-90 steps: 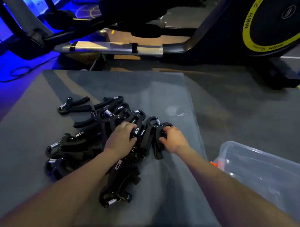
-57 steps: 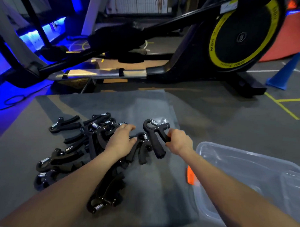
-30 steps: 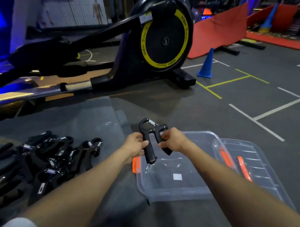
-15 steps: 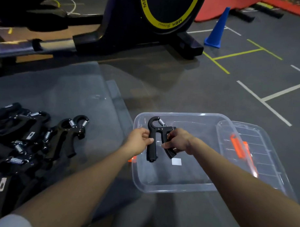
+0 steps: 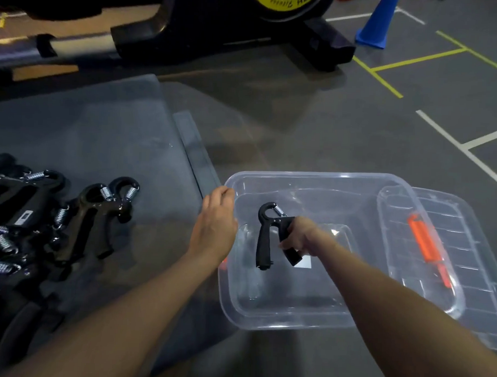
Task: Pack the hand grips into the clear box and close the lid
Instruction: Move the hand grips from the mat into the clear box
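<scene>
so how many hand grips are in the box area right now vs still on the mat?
1 at the clear box: the hand grip held by the right hand over it. The rest sit in the pile on the mat; overlapping and cropped, so uncountable.

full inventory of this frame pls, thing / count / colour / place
hand grip: 1, black with a metal spring, held over the clear box
pile of hand grips: count unclear since they overlap, black with metal springs, on the mat at left
mat: 1, grey, on the floor at left
clear box: 1, transparent, on the floor right of the mat
lid: 1, clear with orange latches, partly under the box's right side
exercise machine: 1, black with a yellow ring, top
cone: 1, blue, top right
floor lines: several, yellow and white, at right
left hand: 1, holds nothing, at the box's left rim
right hand: 1, grips the hand grip's right handle
</scene>
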### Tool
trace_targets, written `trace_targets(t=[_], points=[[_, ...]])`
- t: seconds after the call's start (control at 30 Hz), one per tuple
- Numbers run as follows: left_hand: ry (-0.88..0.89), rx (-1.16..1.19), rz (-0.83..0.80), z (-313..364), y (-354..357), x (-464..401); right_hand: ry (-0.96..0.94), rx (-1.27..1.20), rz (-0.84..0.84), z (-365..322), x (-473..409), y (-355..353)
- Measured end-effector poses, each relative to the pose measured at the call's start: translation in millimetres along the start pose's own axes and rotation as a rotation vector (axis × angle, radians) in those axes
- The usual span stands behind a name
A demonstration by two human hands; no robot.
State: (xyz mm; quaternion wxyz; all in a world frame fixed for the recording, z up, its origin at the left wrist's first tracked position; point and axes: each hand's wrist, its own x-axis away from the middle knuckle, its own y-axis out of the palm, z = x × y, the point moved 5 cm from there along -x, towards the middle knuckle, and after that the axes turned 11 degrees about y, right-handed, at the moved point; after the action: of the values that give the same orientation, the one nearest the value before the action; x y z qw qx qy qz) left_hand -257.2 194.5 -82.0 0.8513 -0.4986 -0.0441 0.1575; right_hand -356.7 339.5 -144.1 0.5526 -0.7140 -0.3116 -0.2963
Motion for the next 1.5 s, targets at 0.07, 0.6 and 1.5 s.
trace_targets(t=[0.07, 0.6, 1.5], points=[[-0.01, 0.0, 0.028, -4, 0, -1, -0.008, 0.079, -0.01, -1, -12, 10], [0.081, -0.014, 0.052, -15, 8, 1, -0.076, 0.239, 0.115, -12, -62, 73], [-0.392, -0.028, 0.047, -190, -168, 115, -0.365, -0.081, 0.031, -253, 118, 133]])
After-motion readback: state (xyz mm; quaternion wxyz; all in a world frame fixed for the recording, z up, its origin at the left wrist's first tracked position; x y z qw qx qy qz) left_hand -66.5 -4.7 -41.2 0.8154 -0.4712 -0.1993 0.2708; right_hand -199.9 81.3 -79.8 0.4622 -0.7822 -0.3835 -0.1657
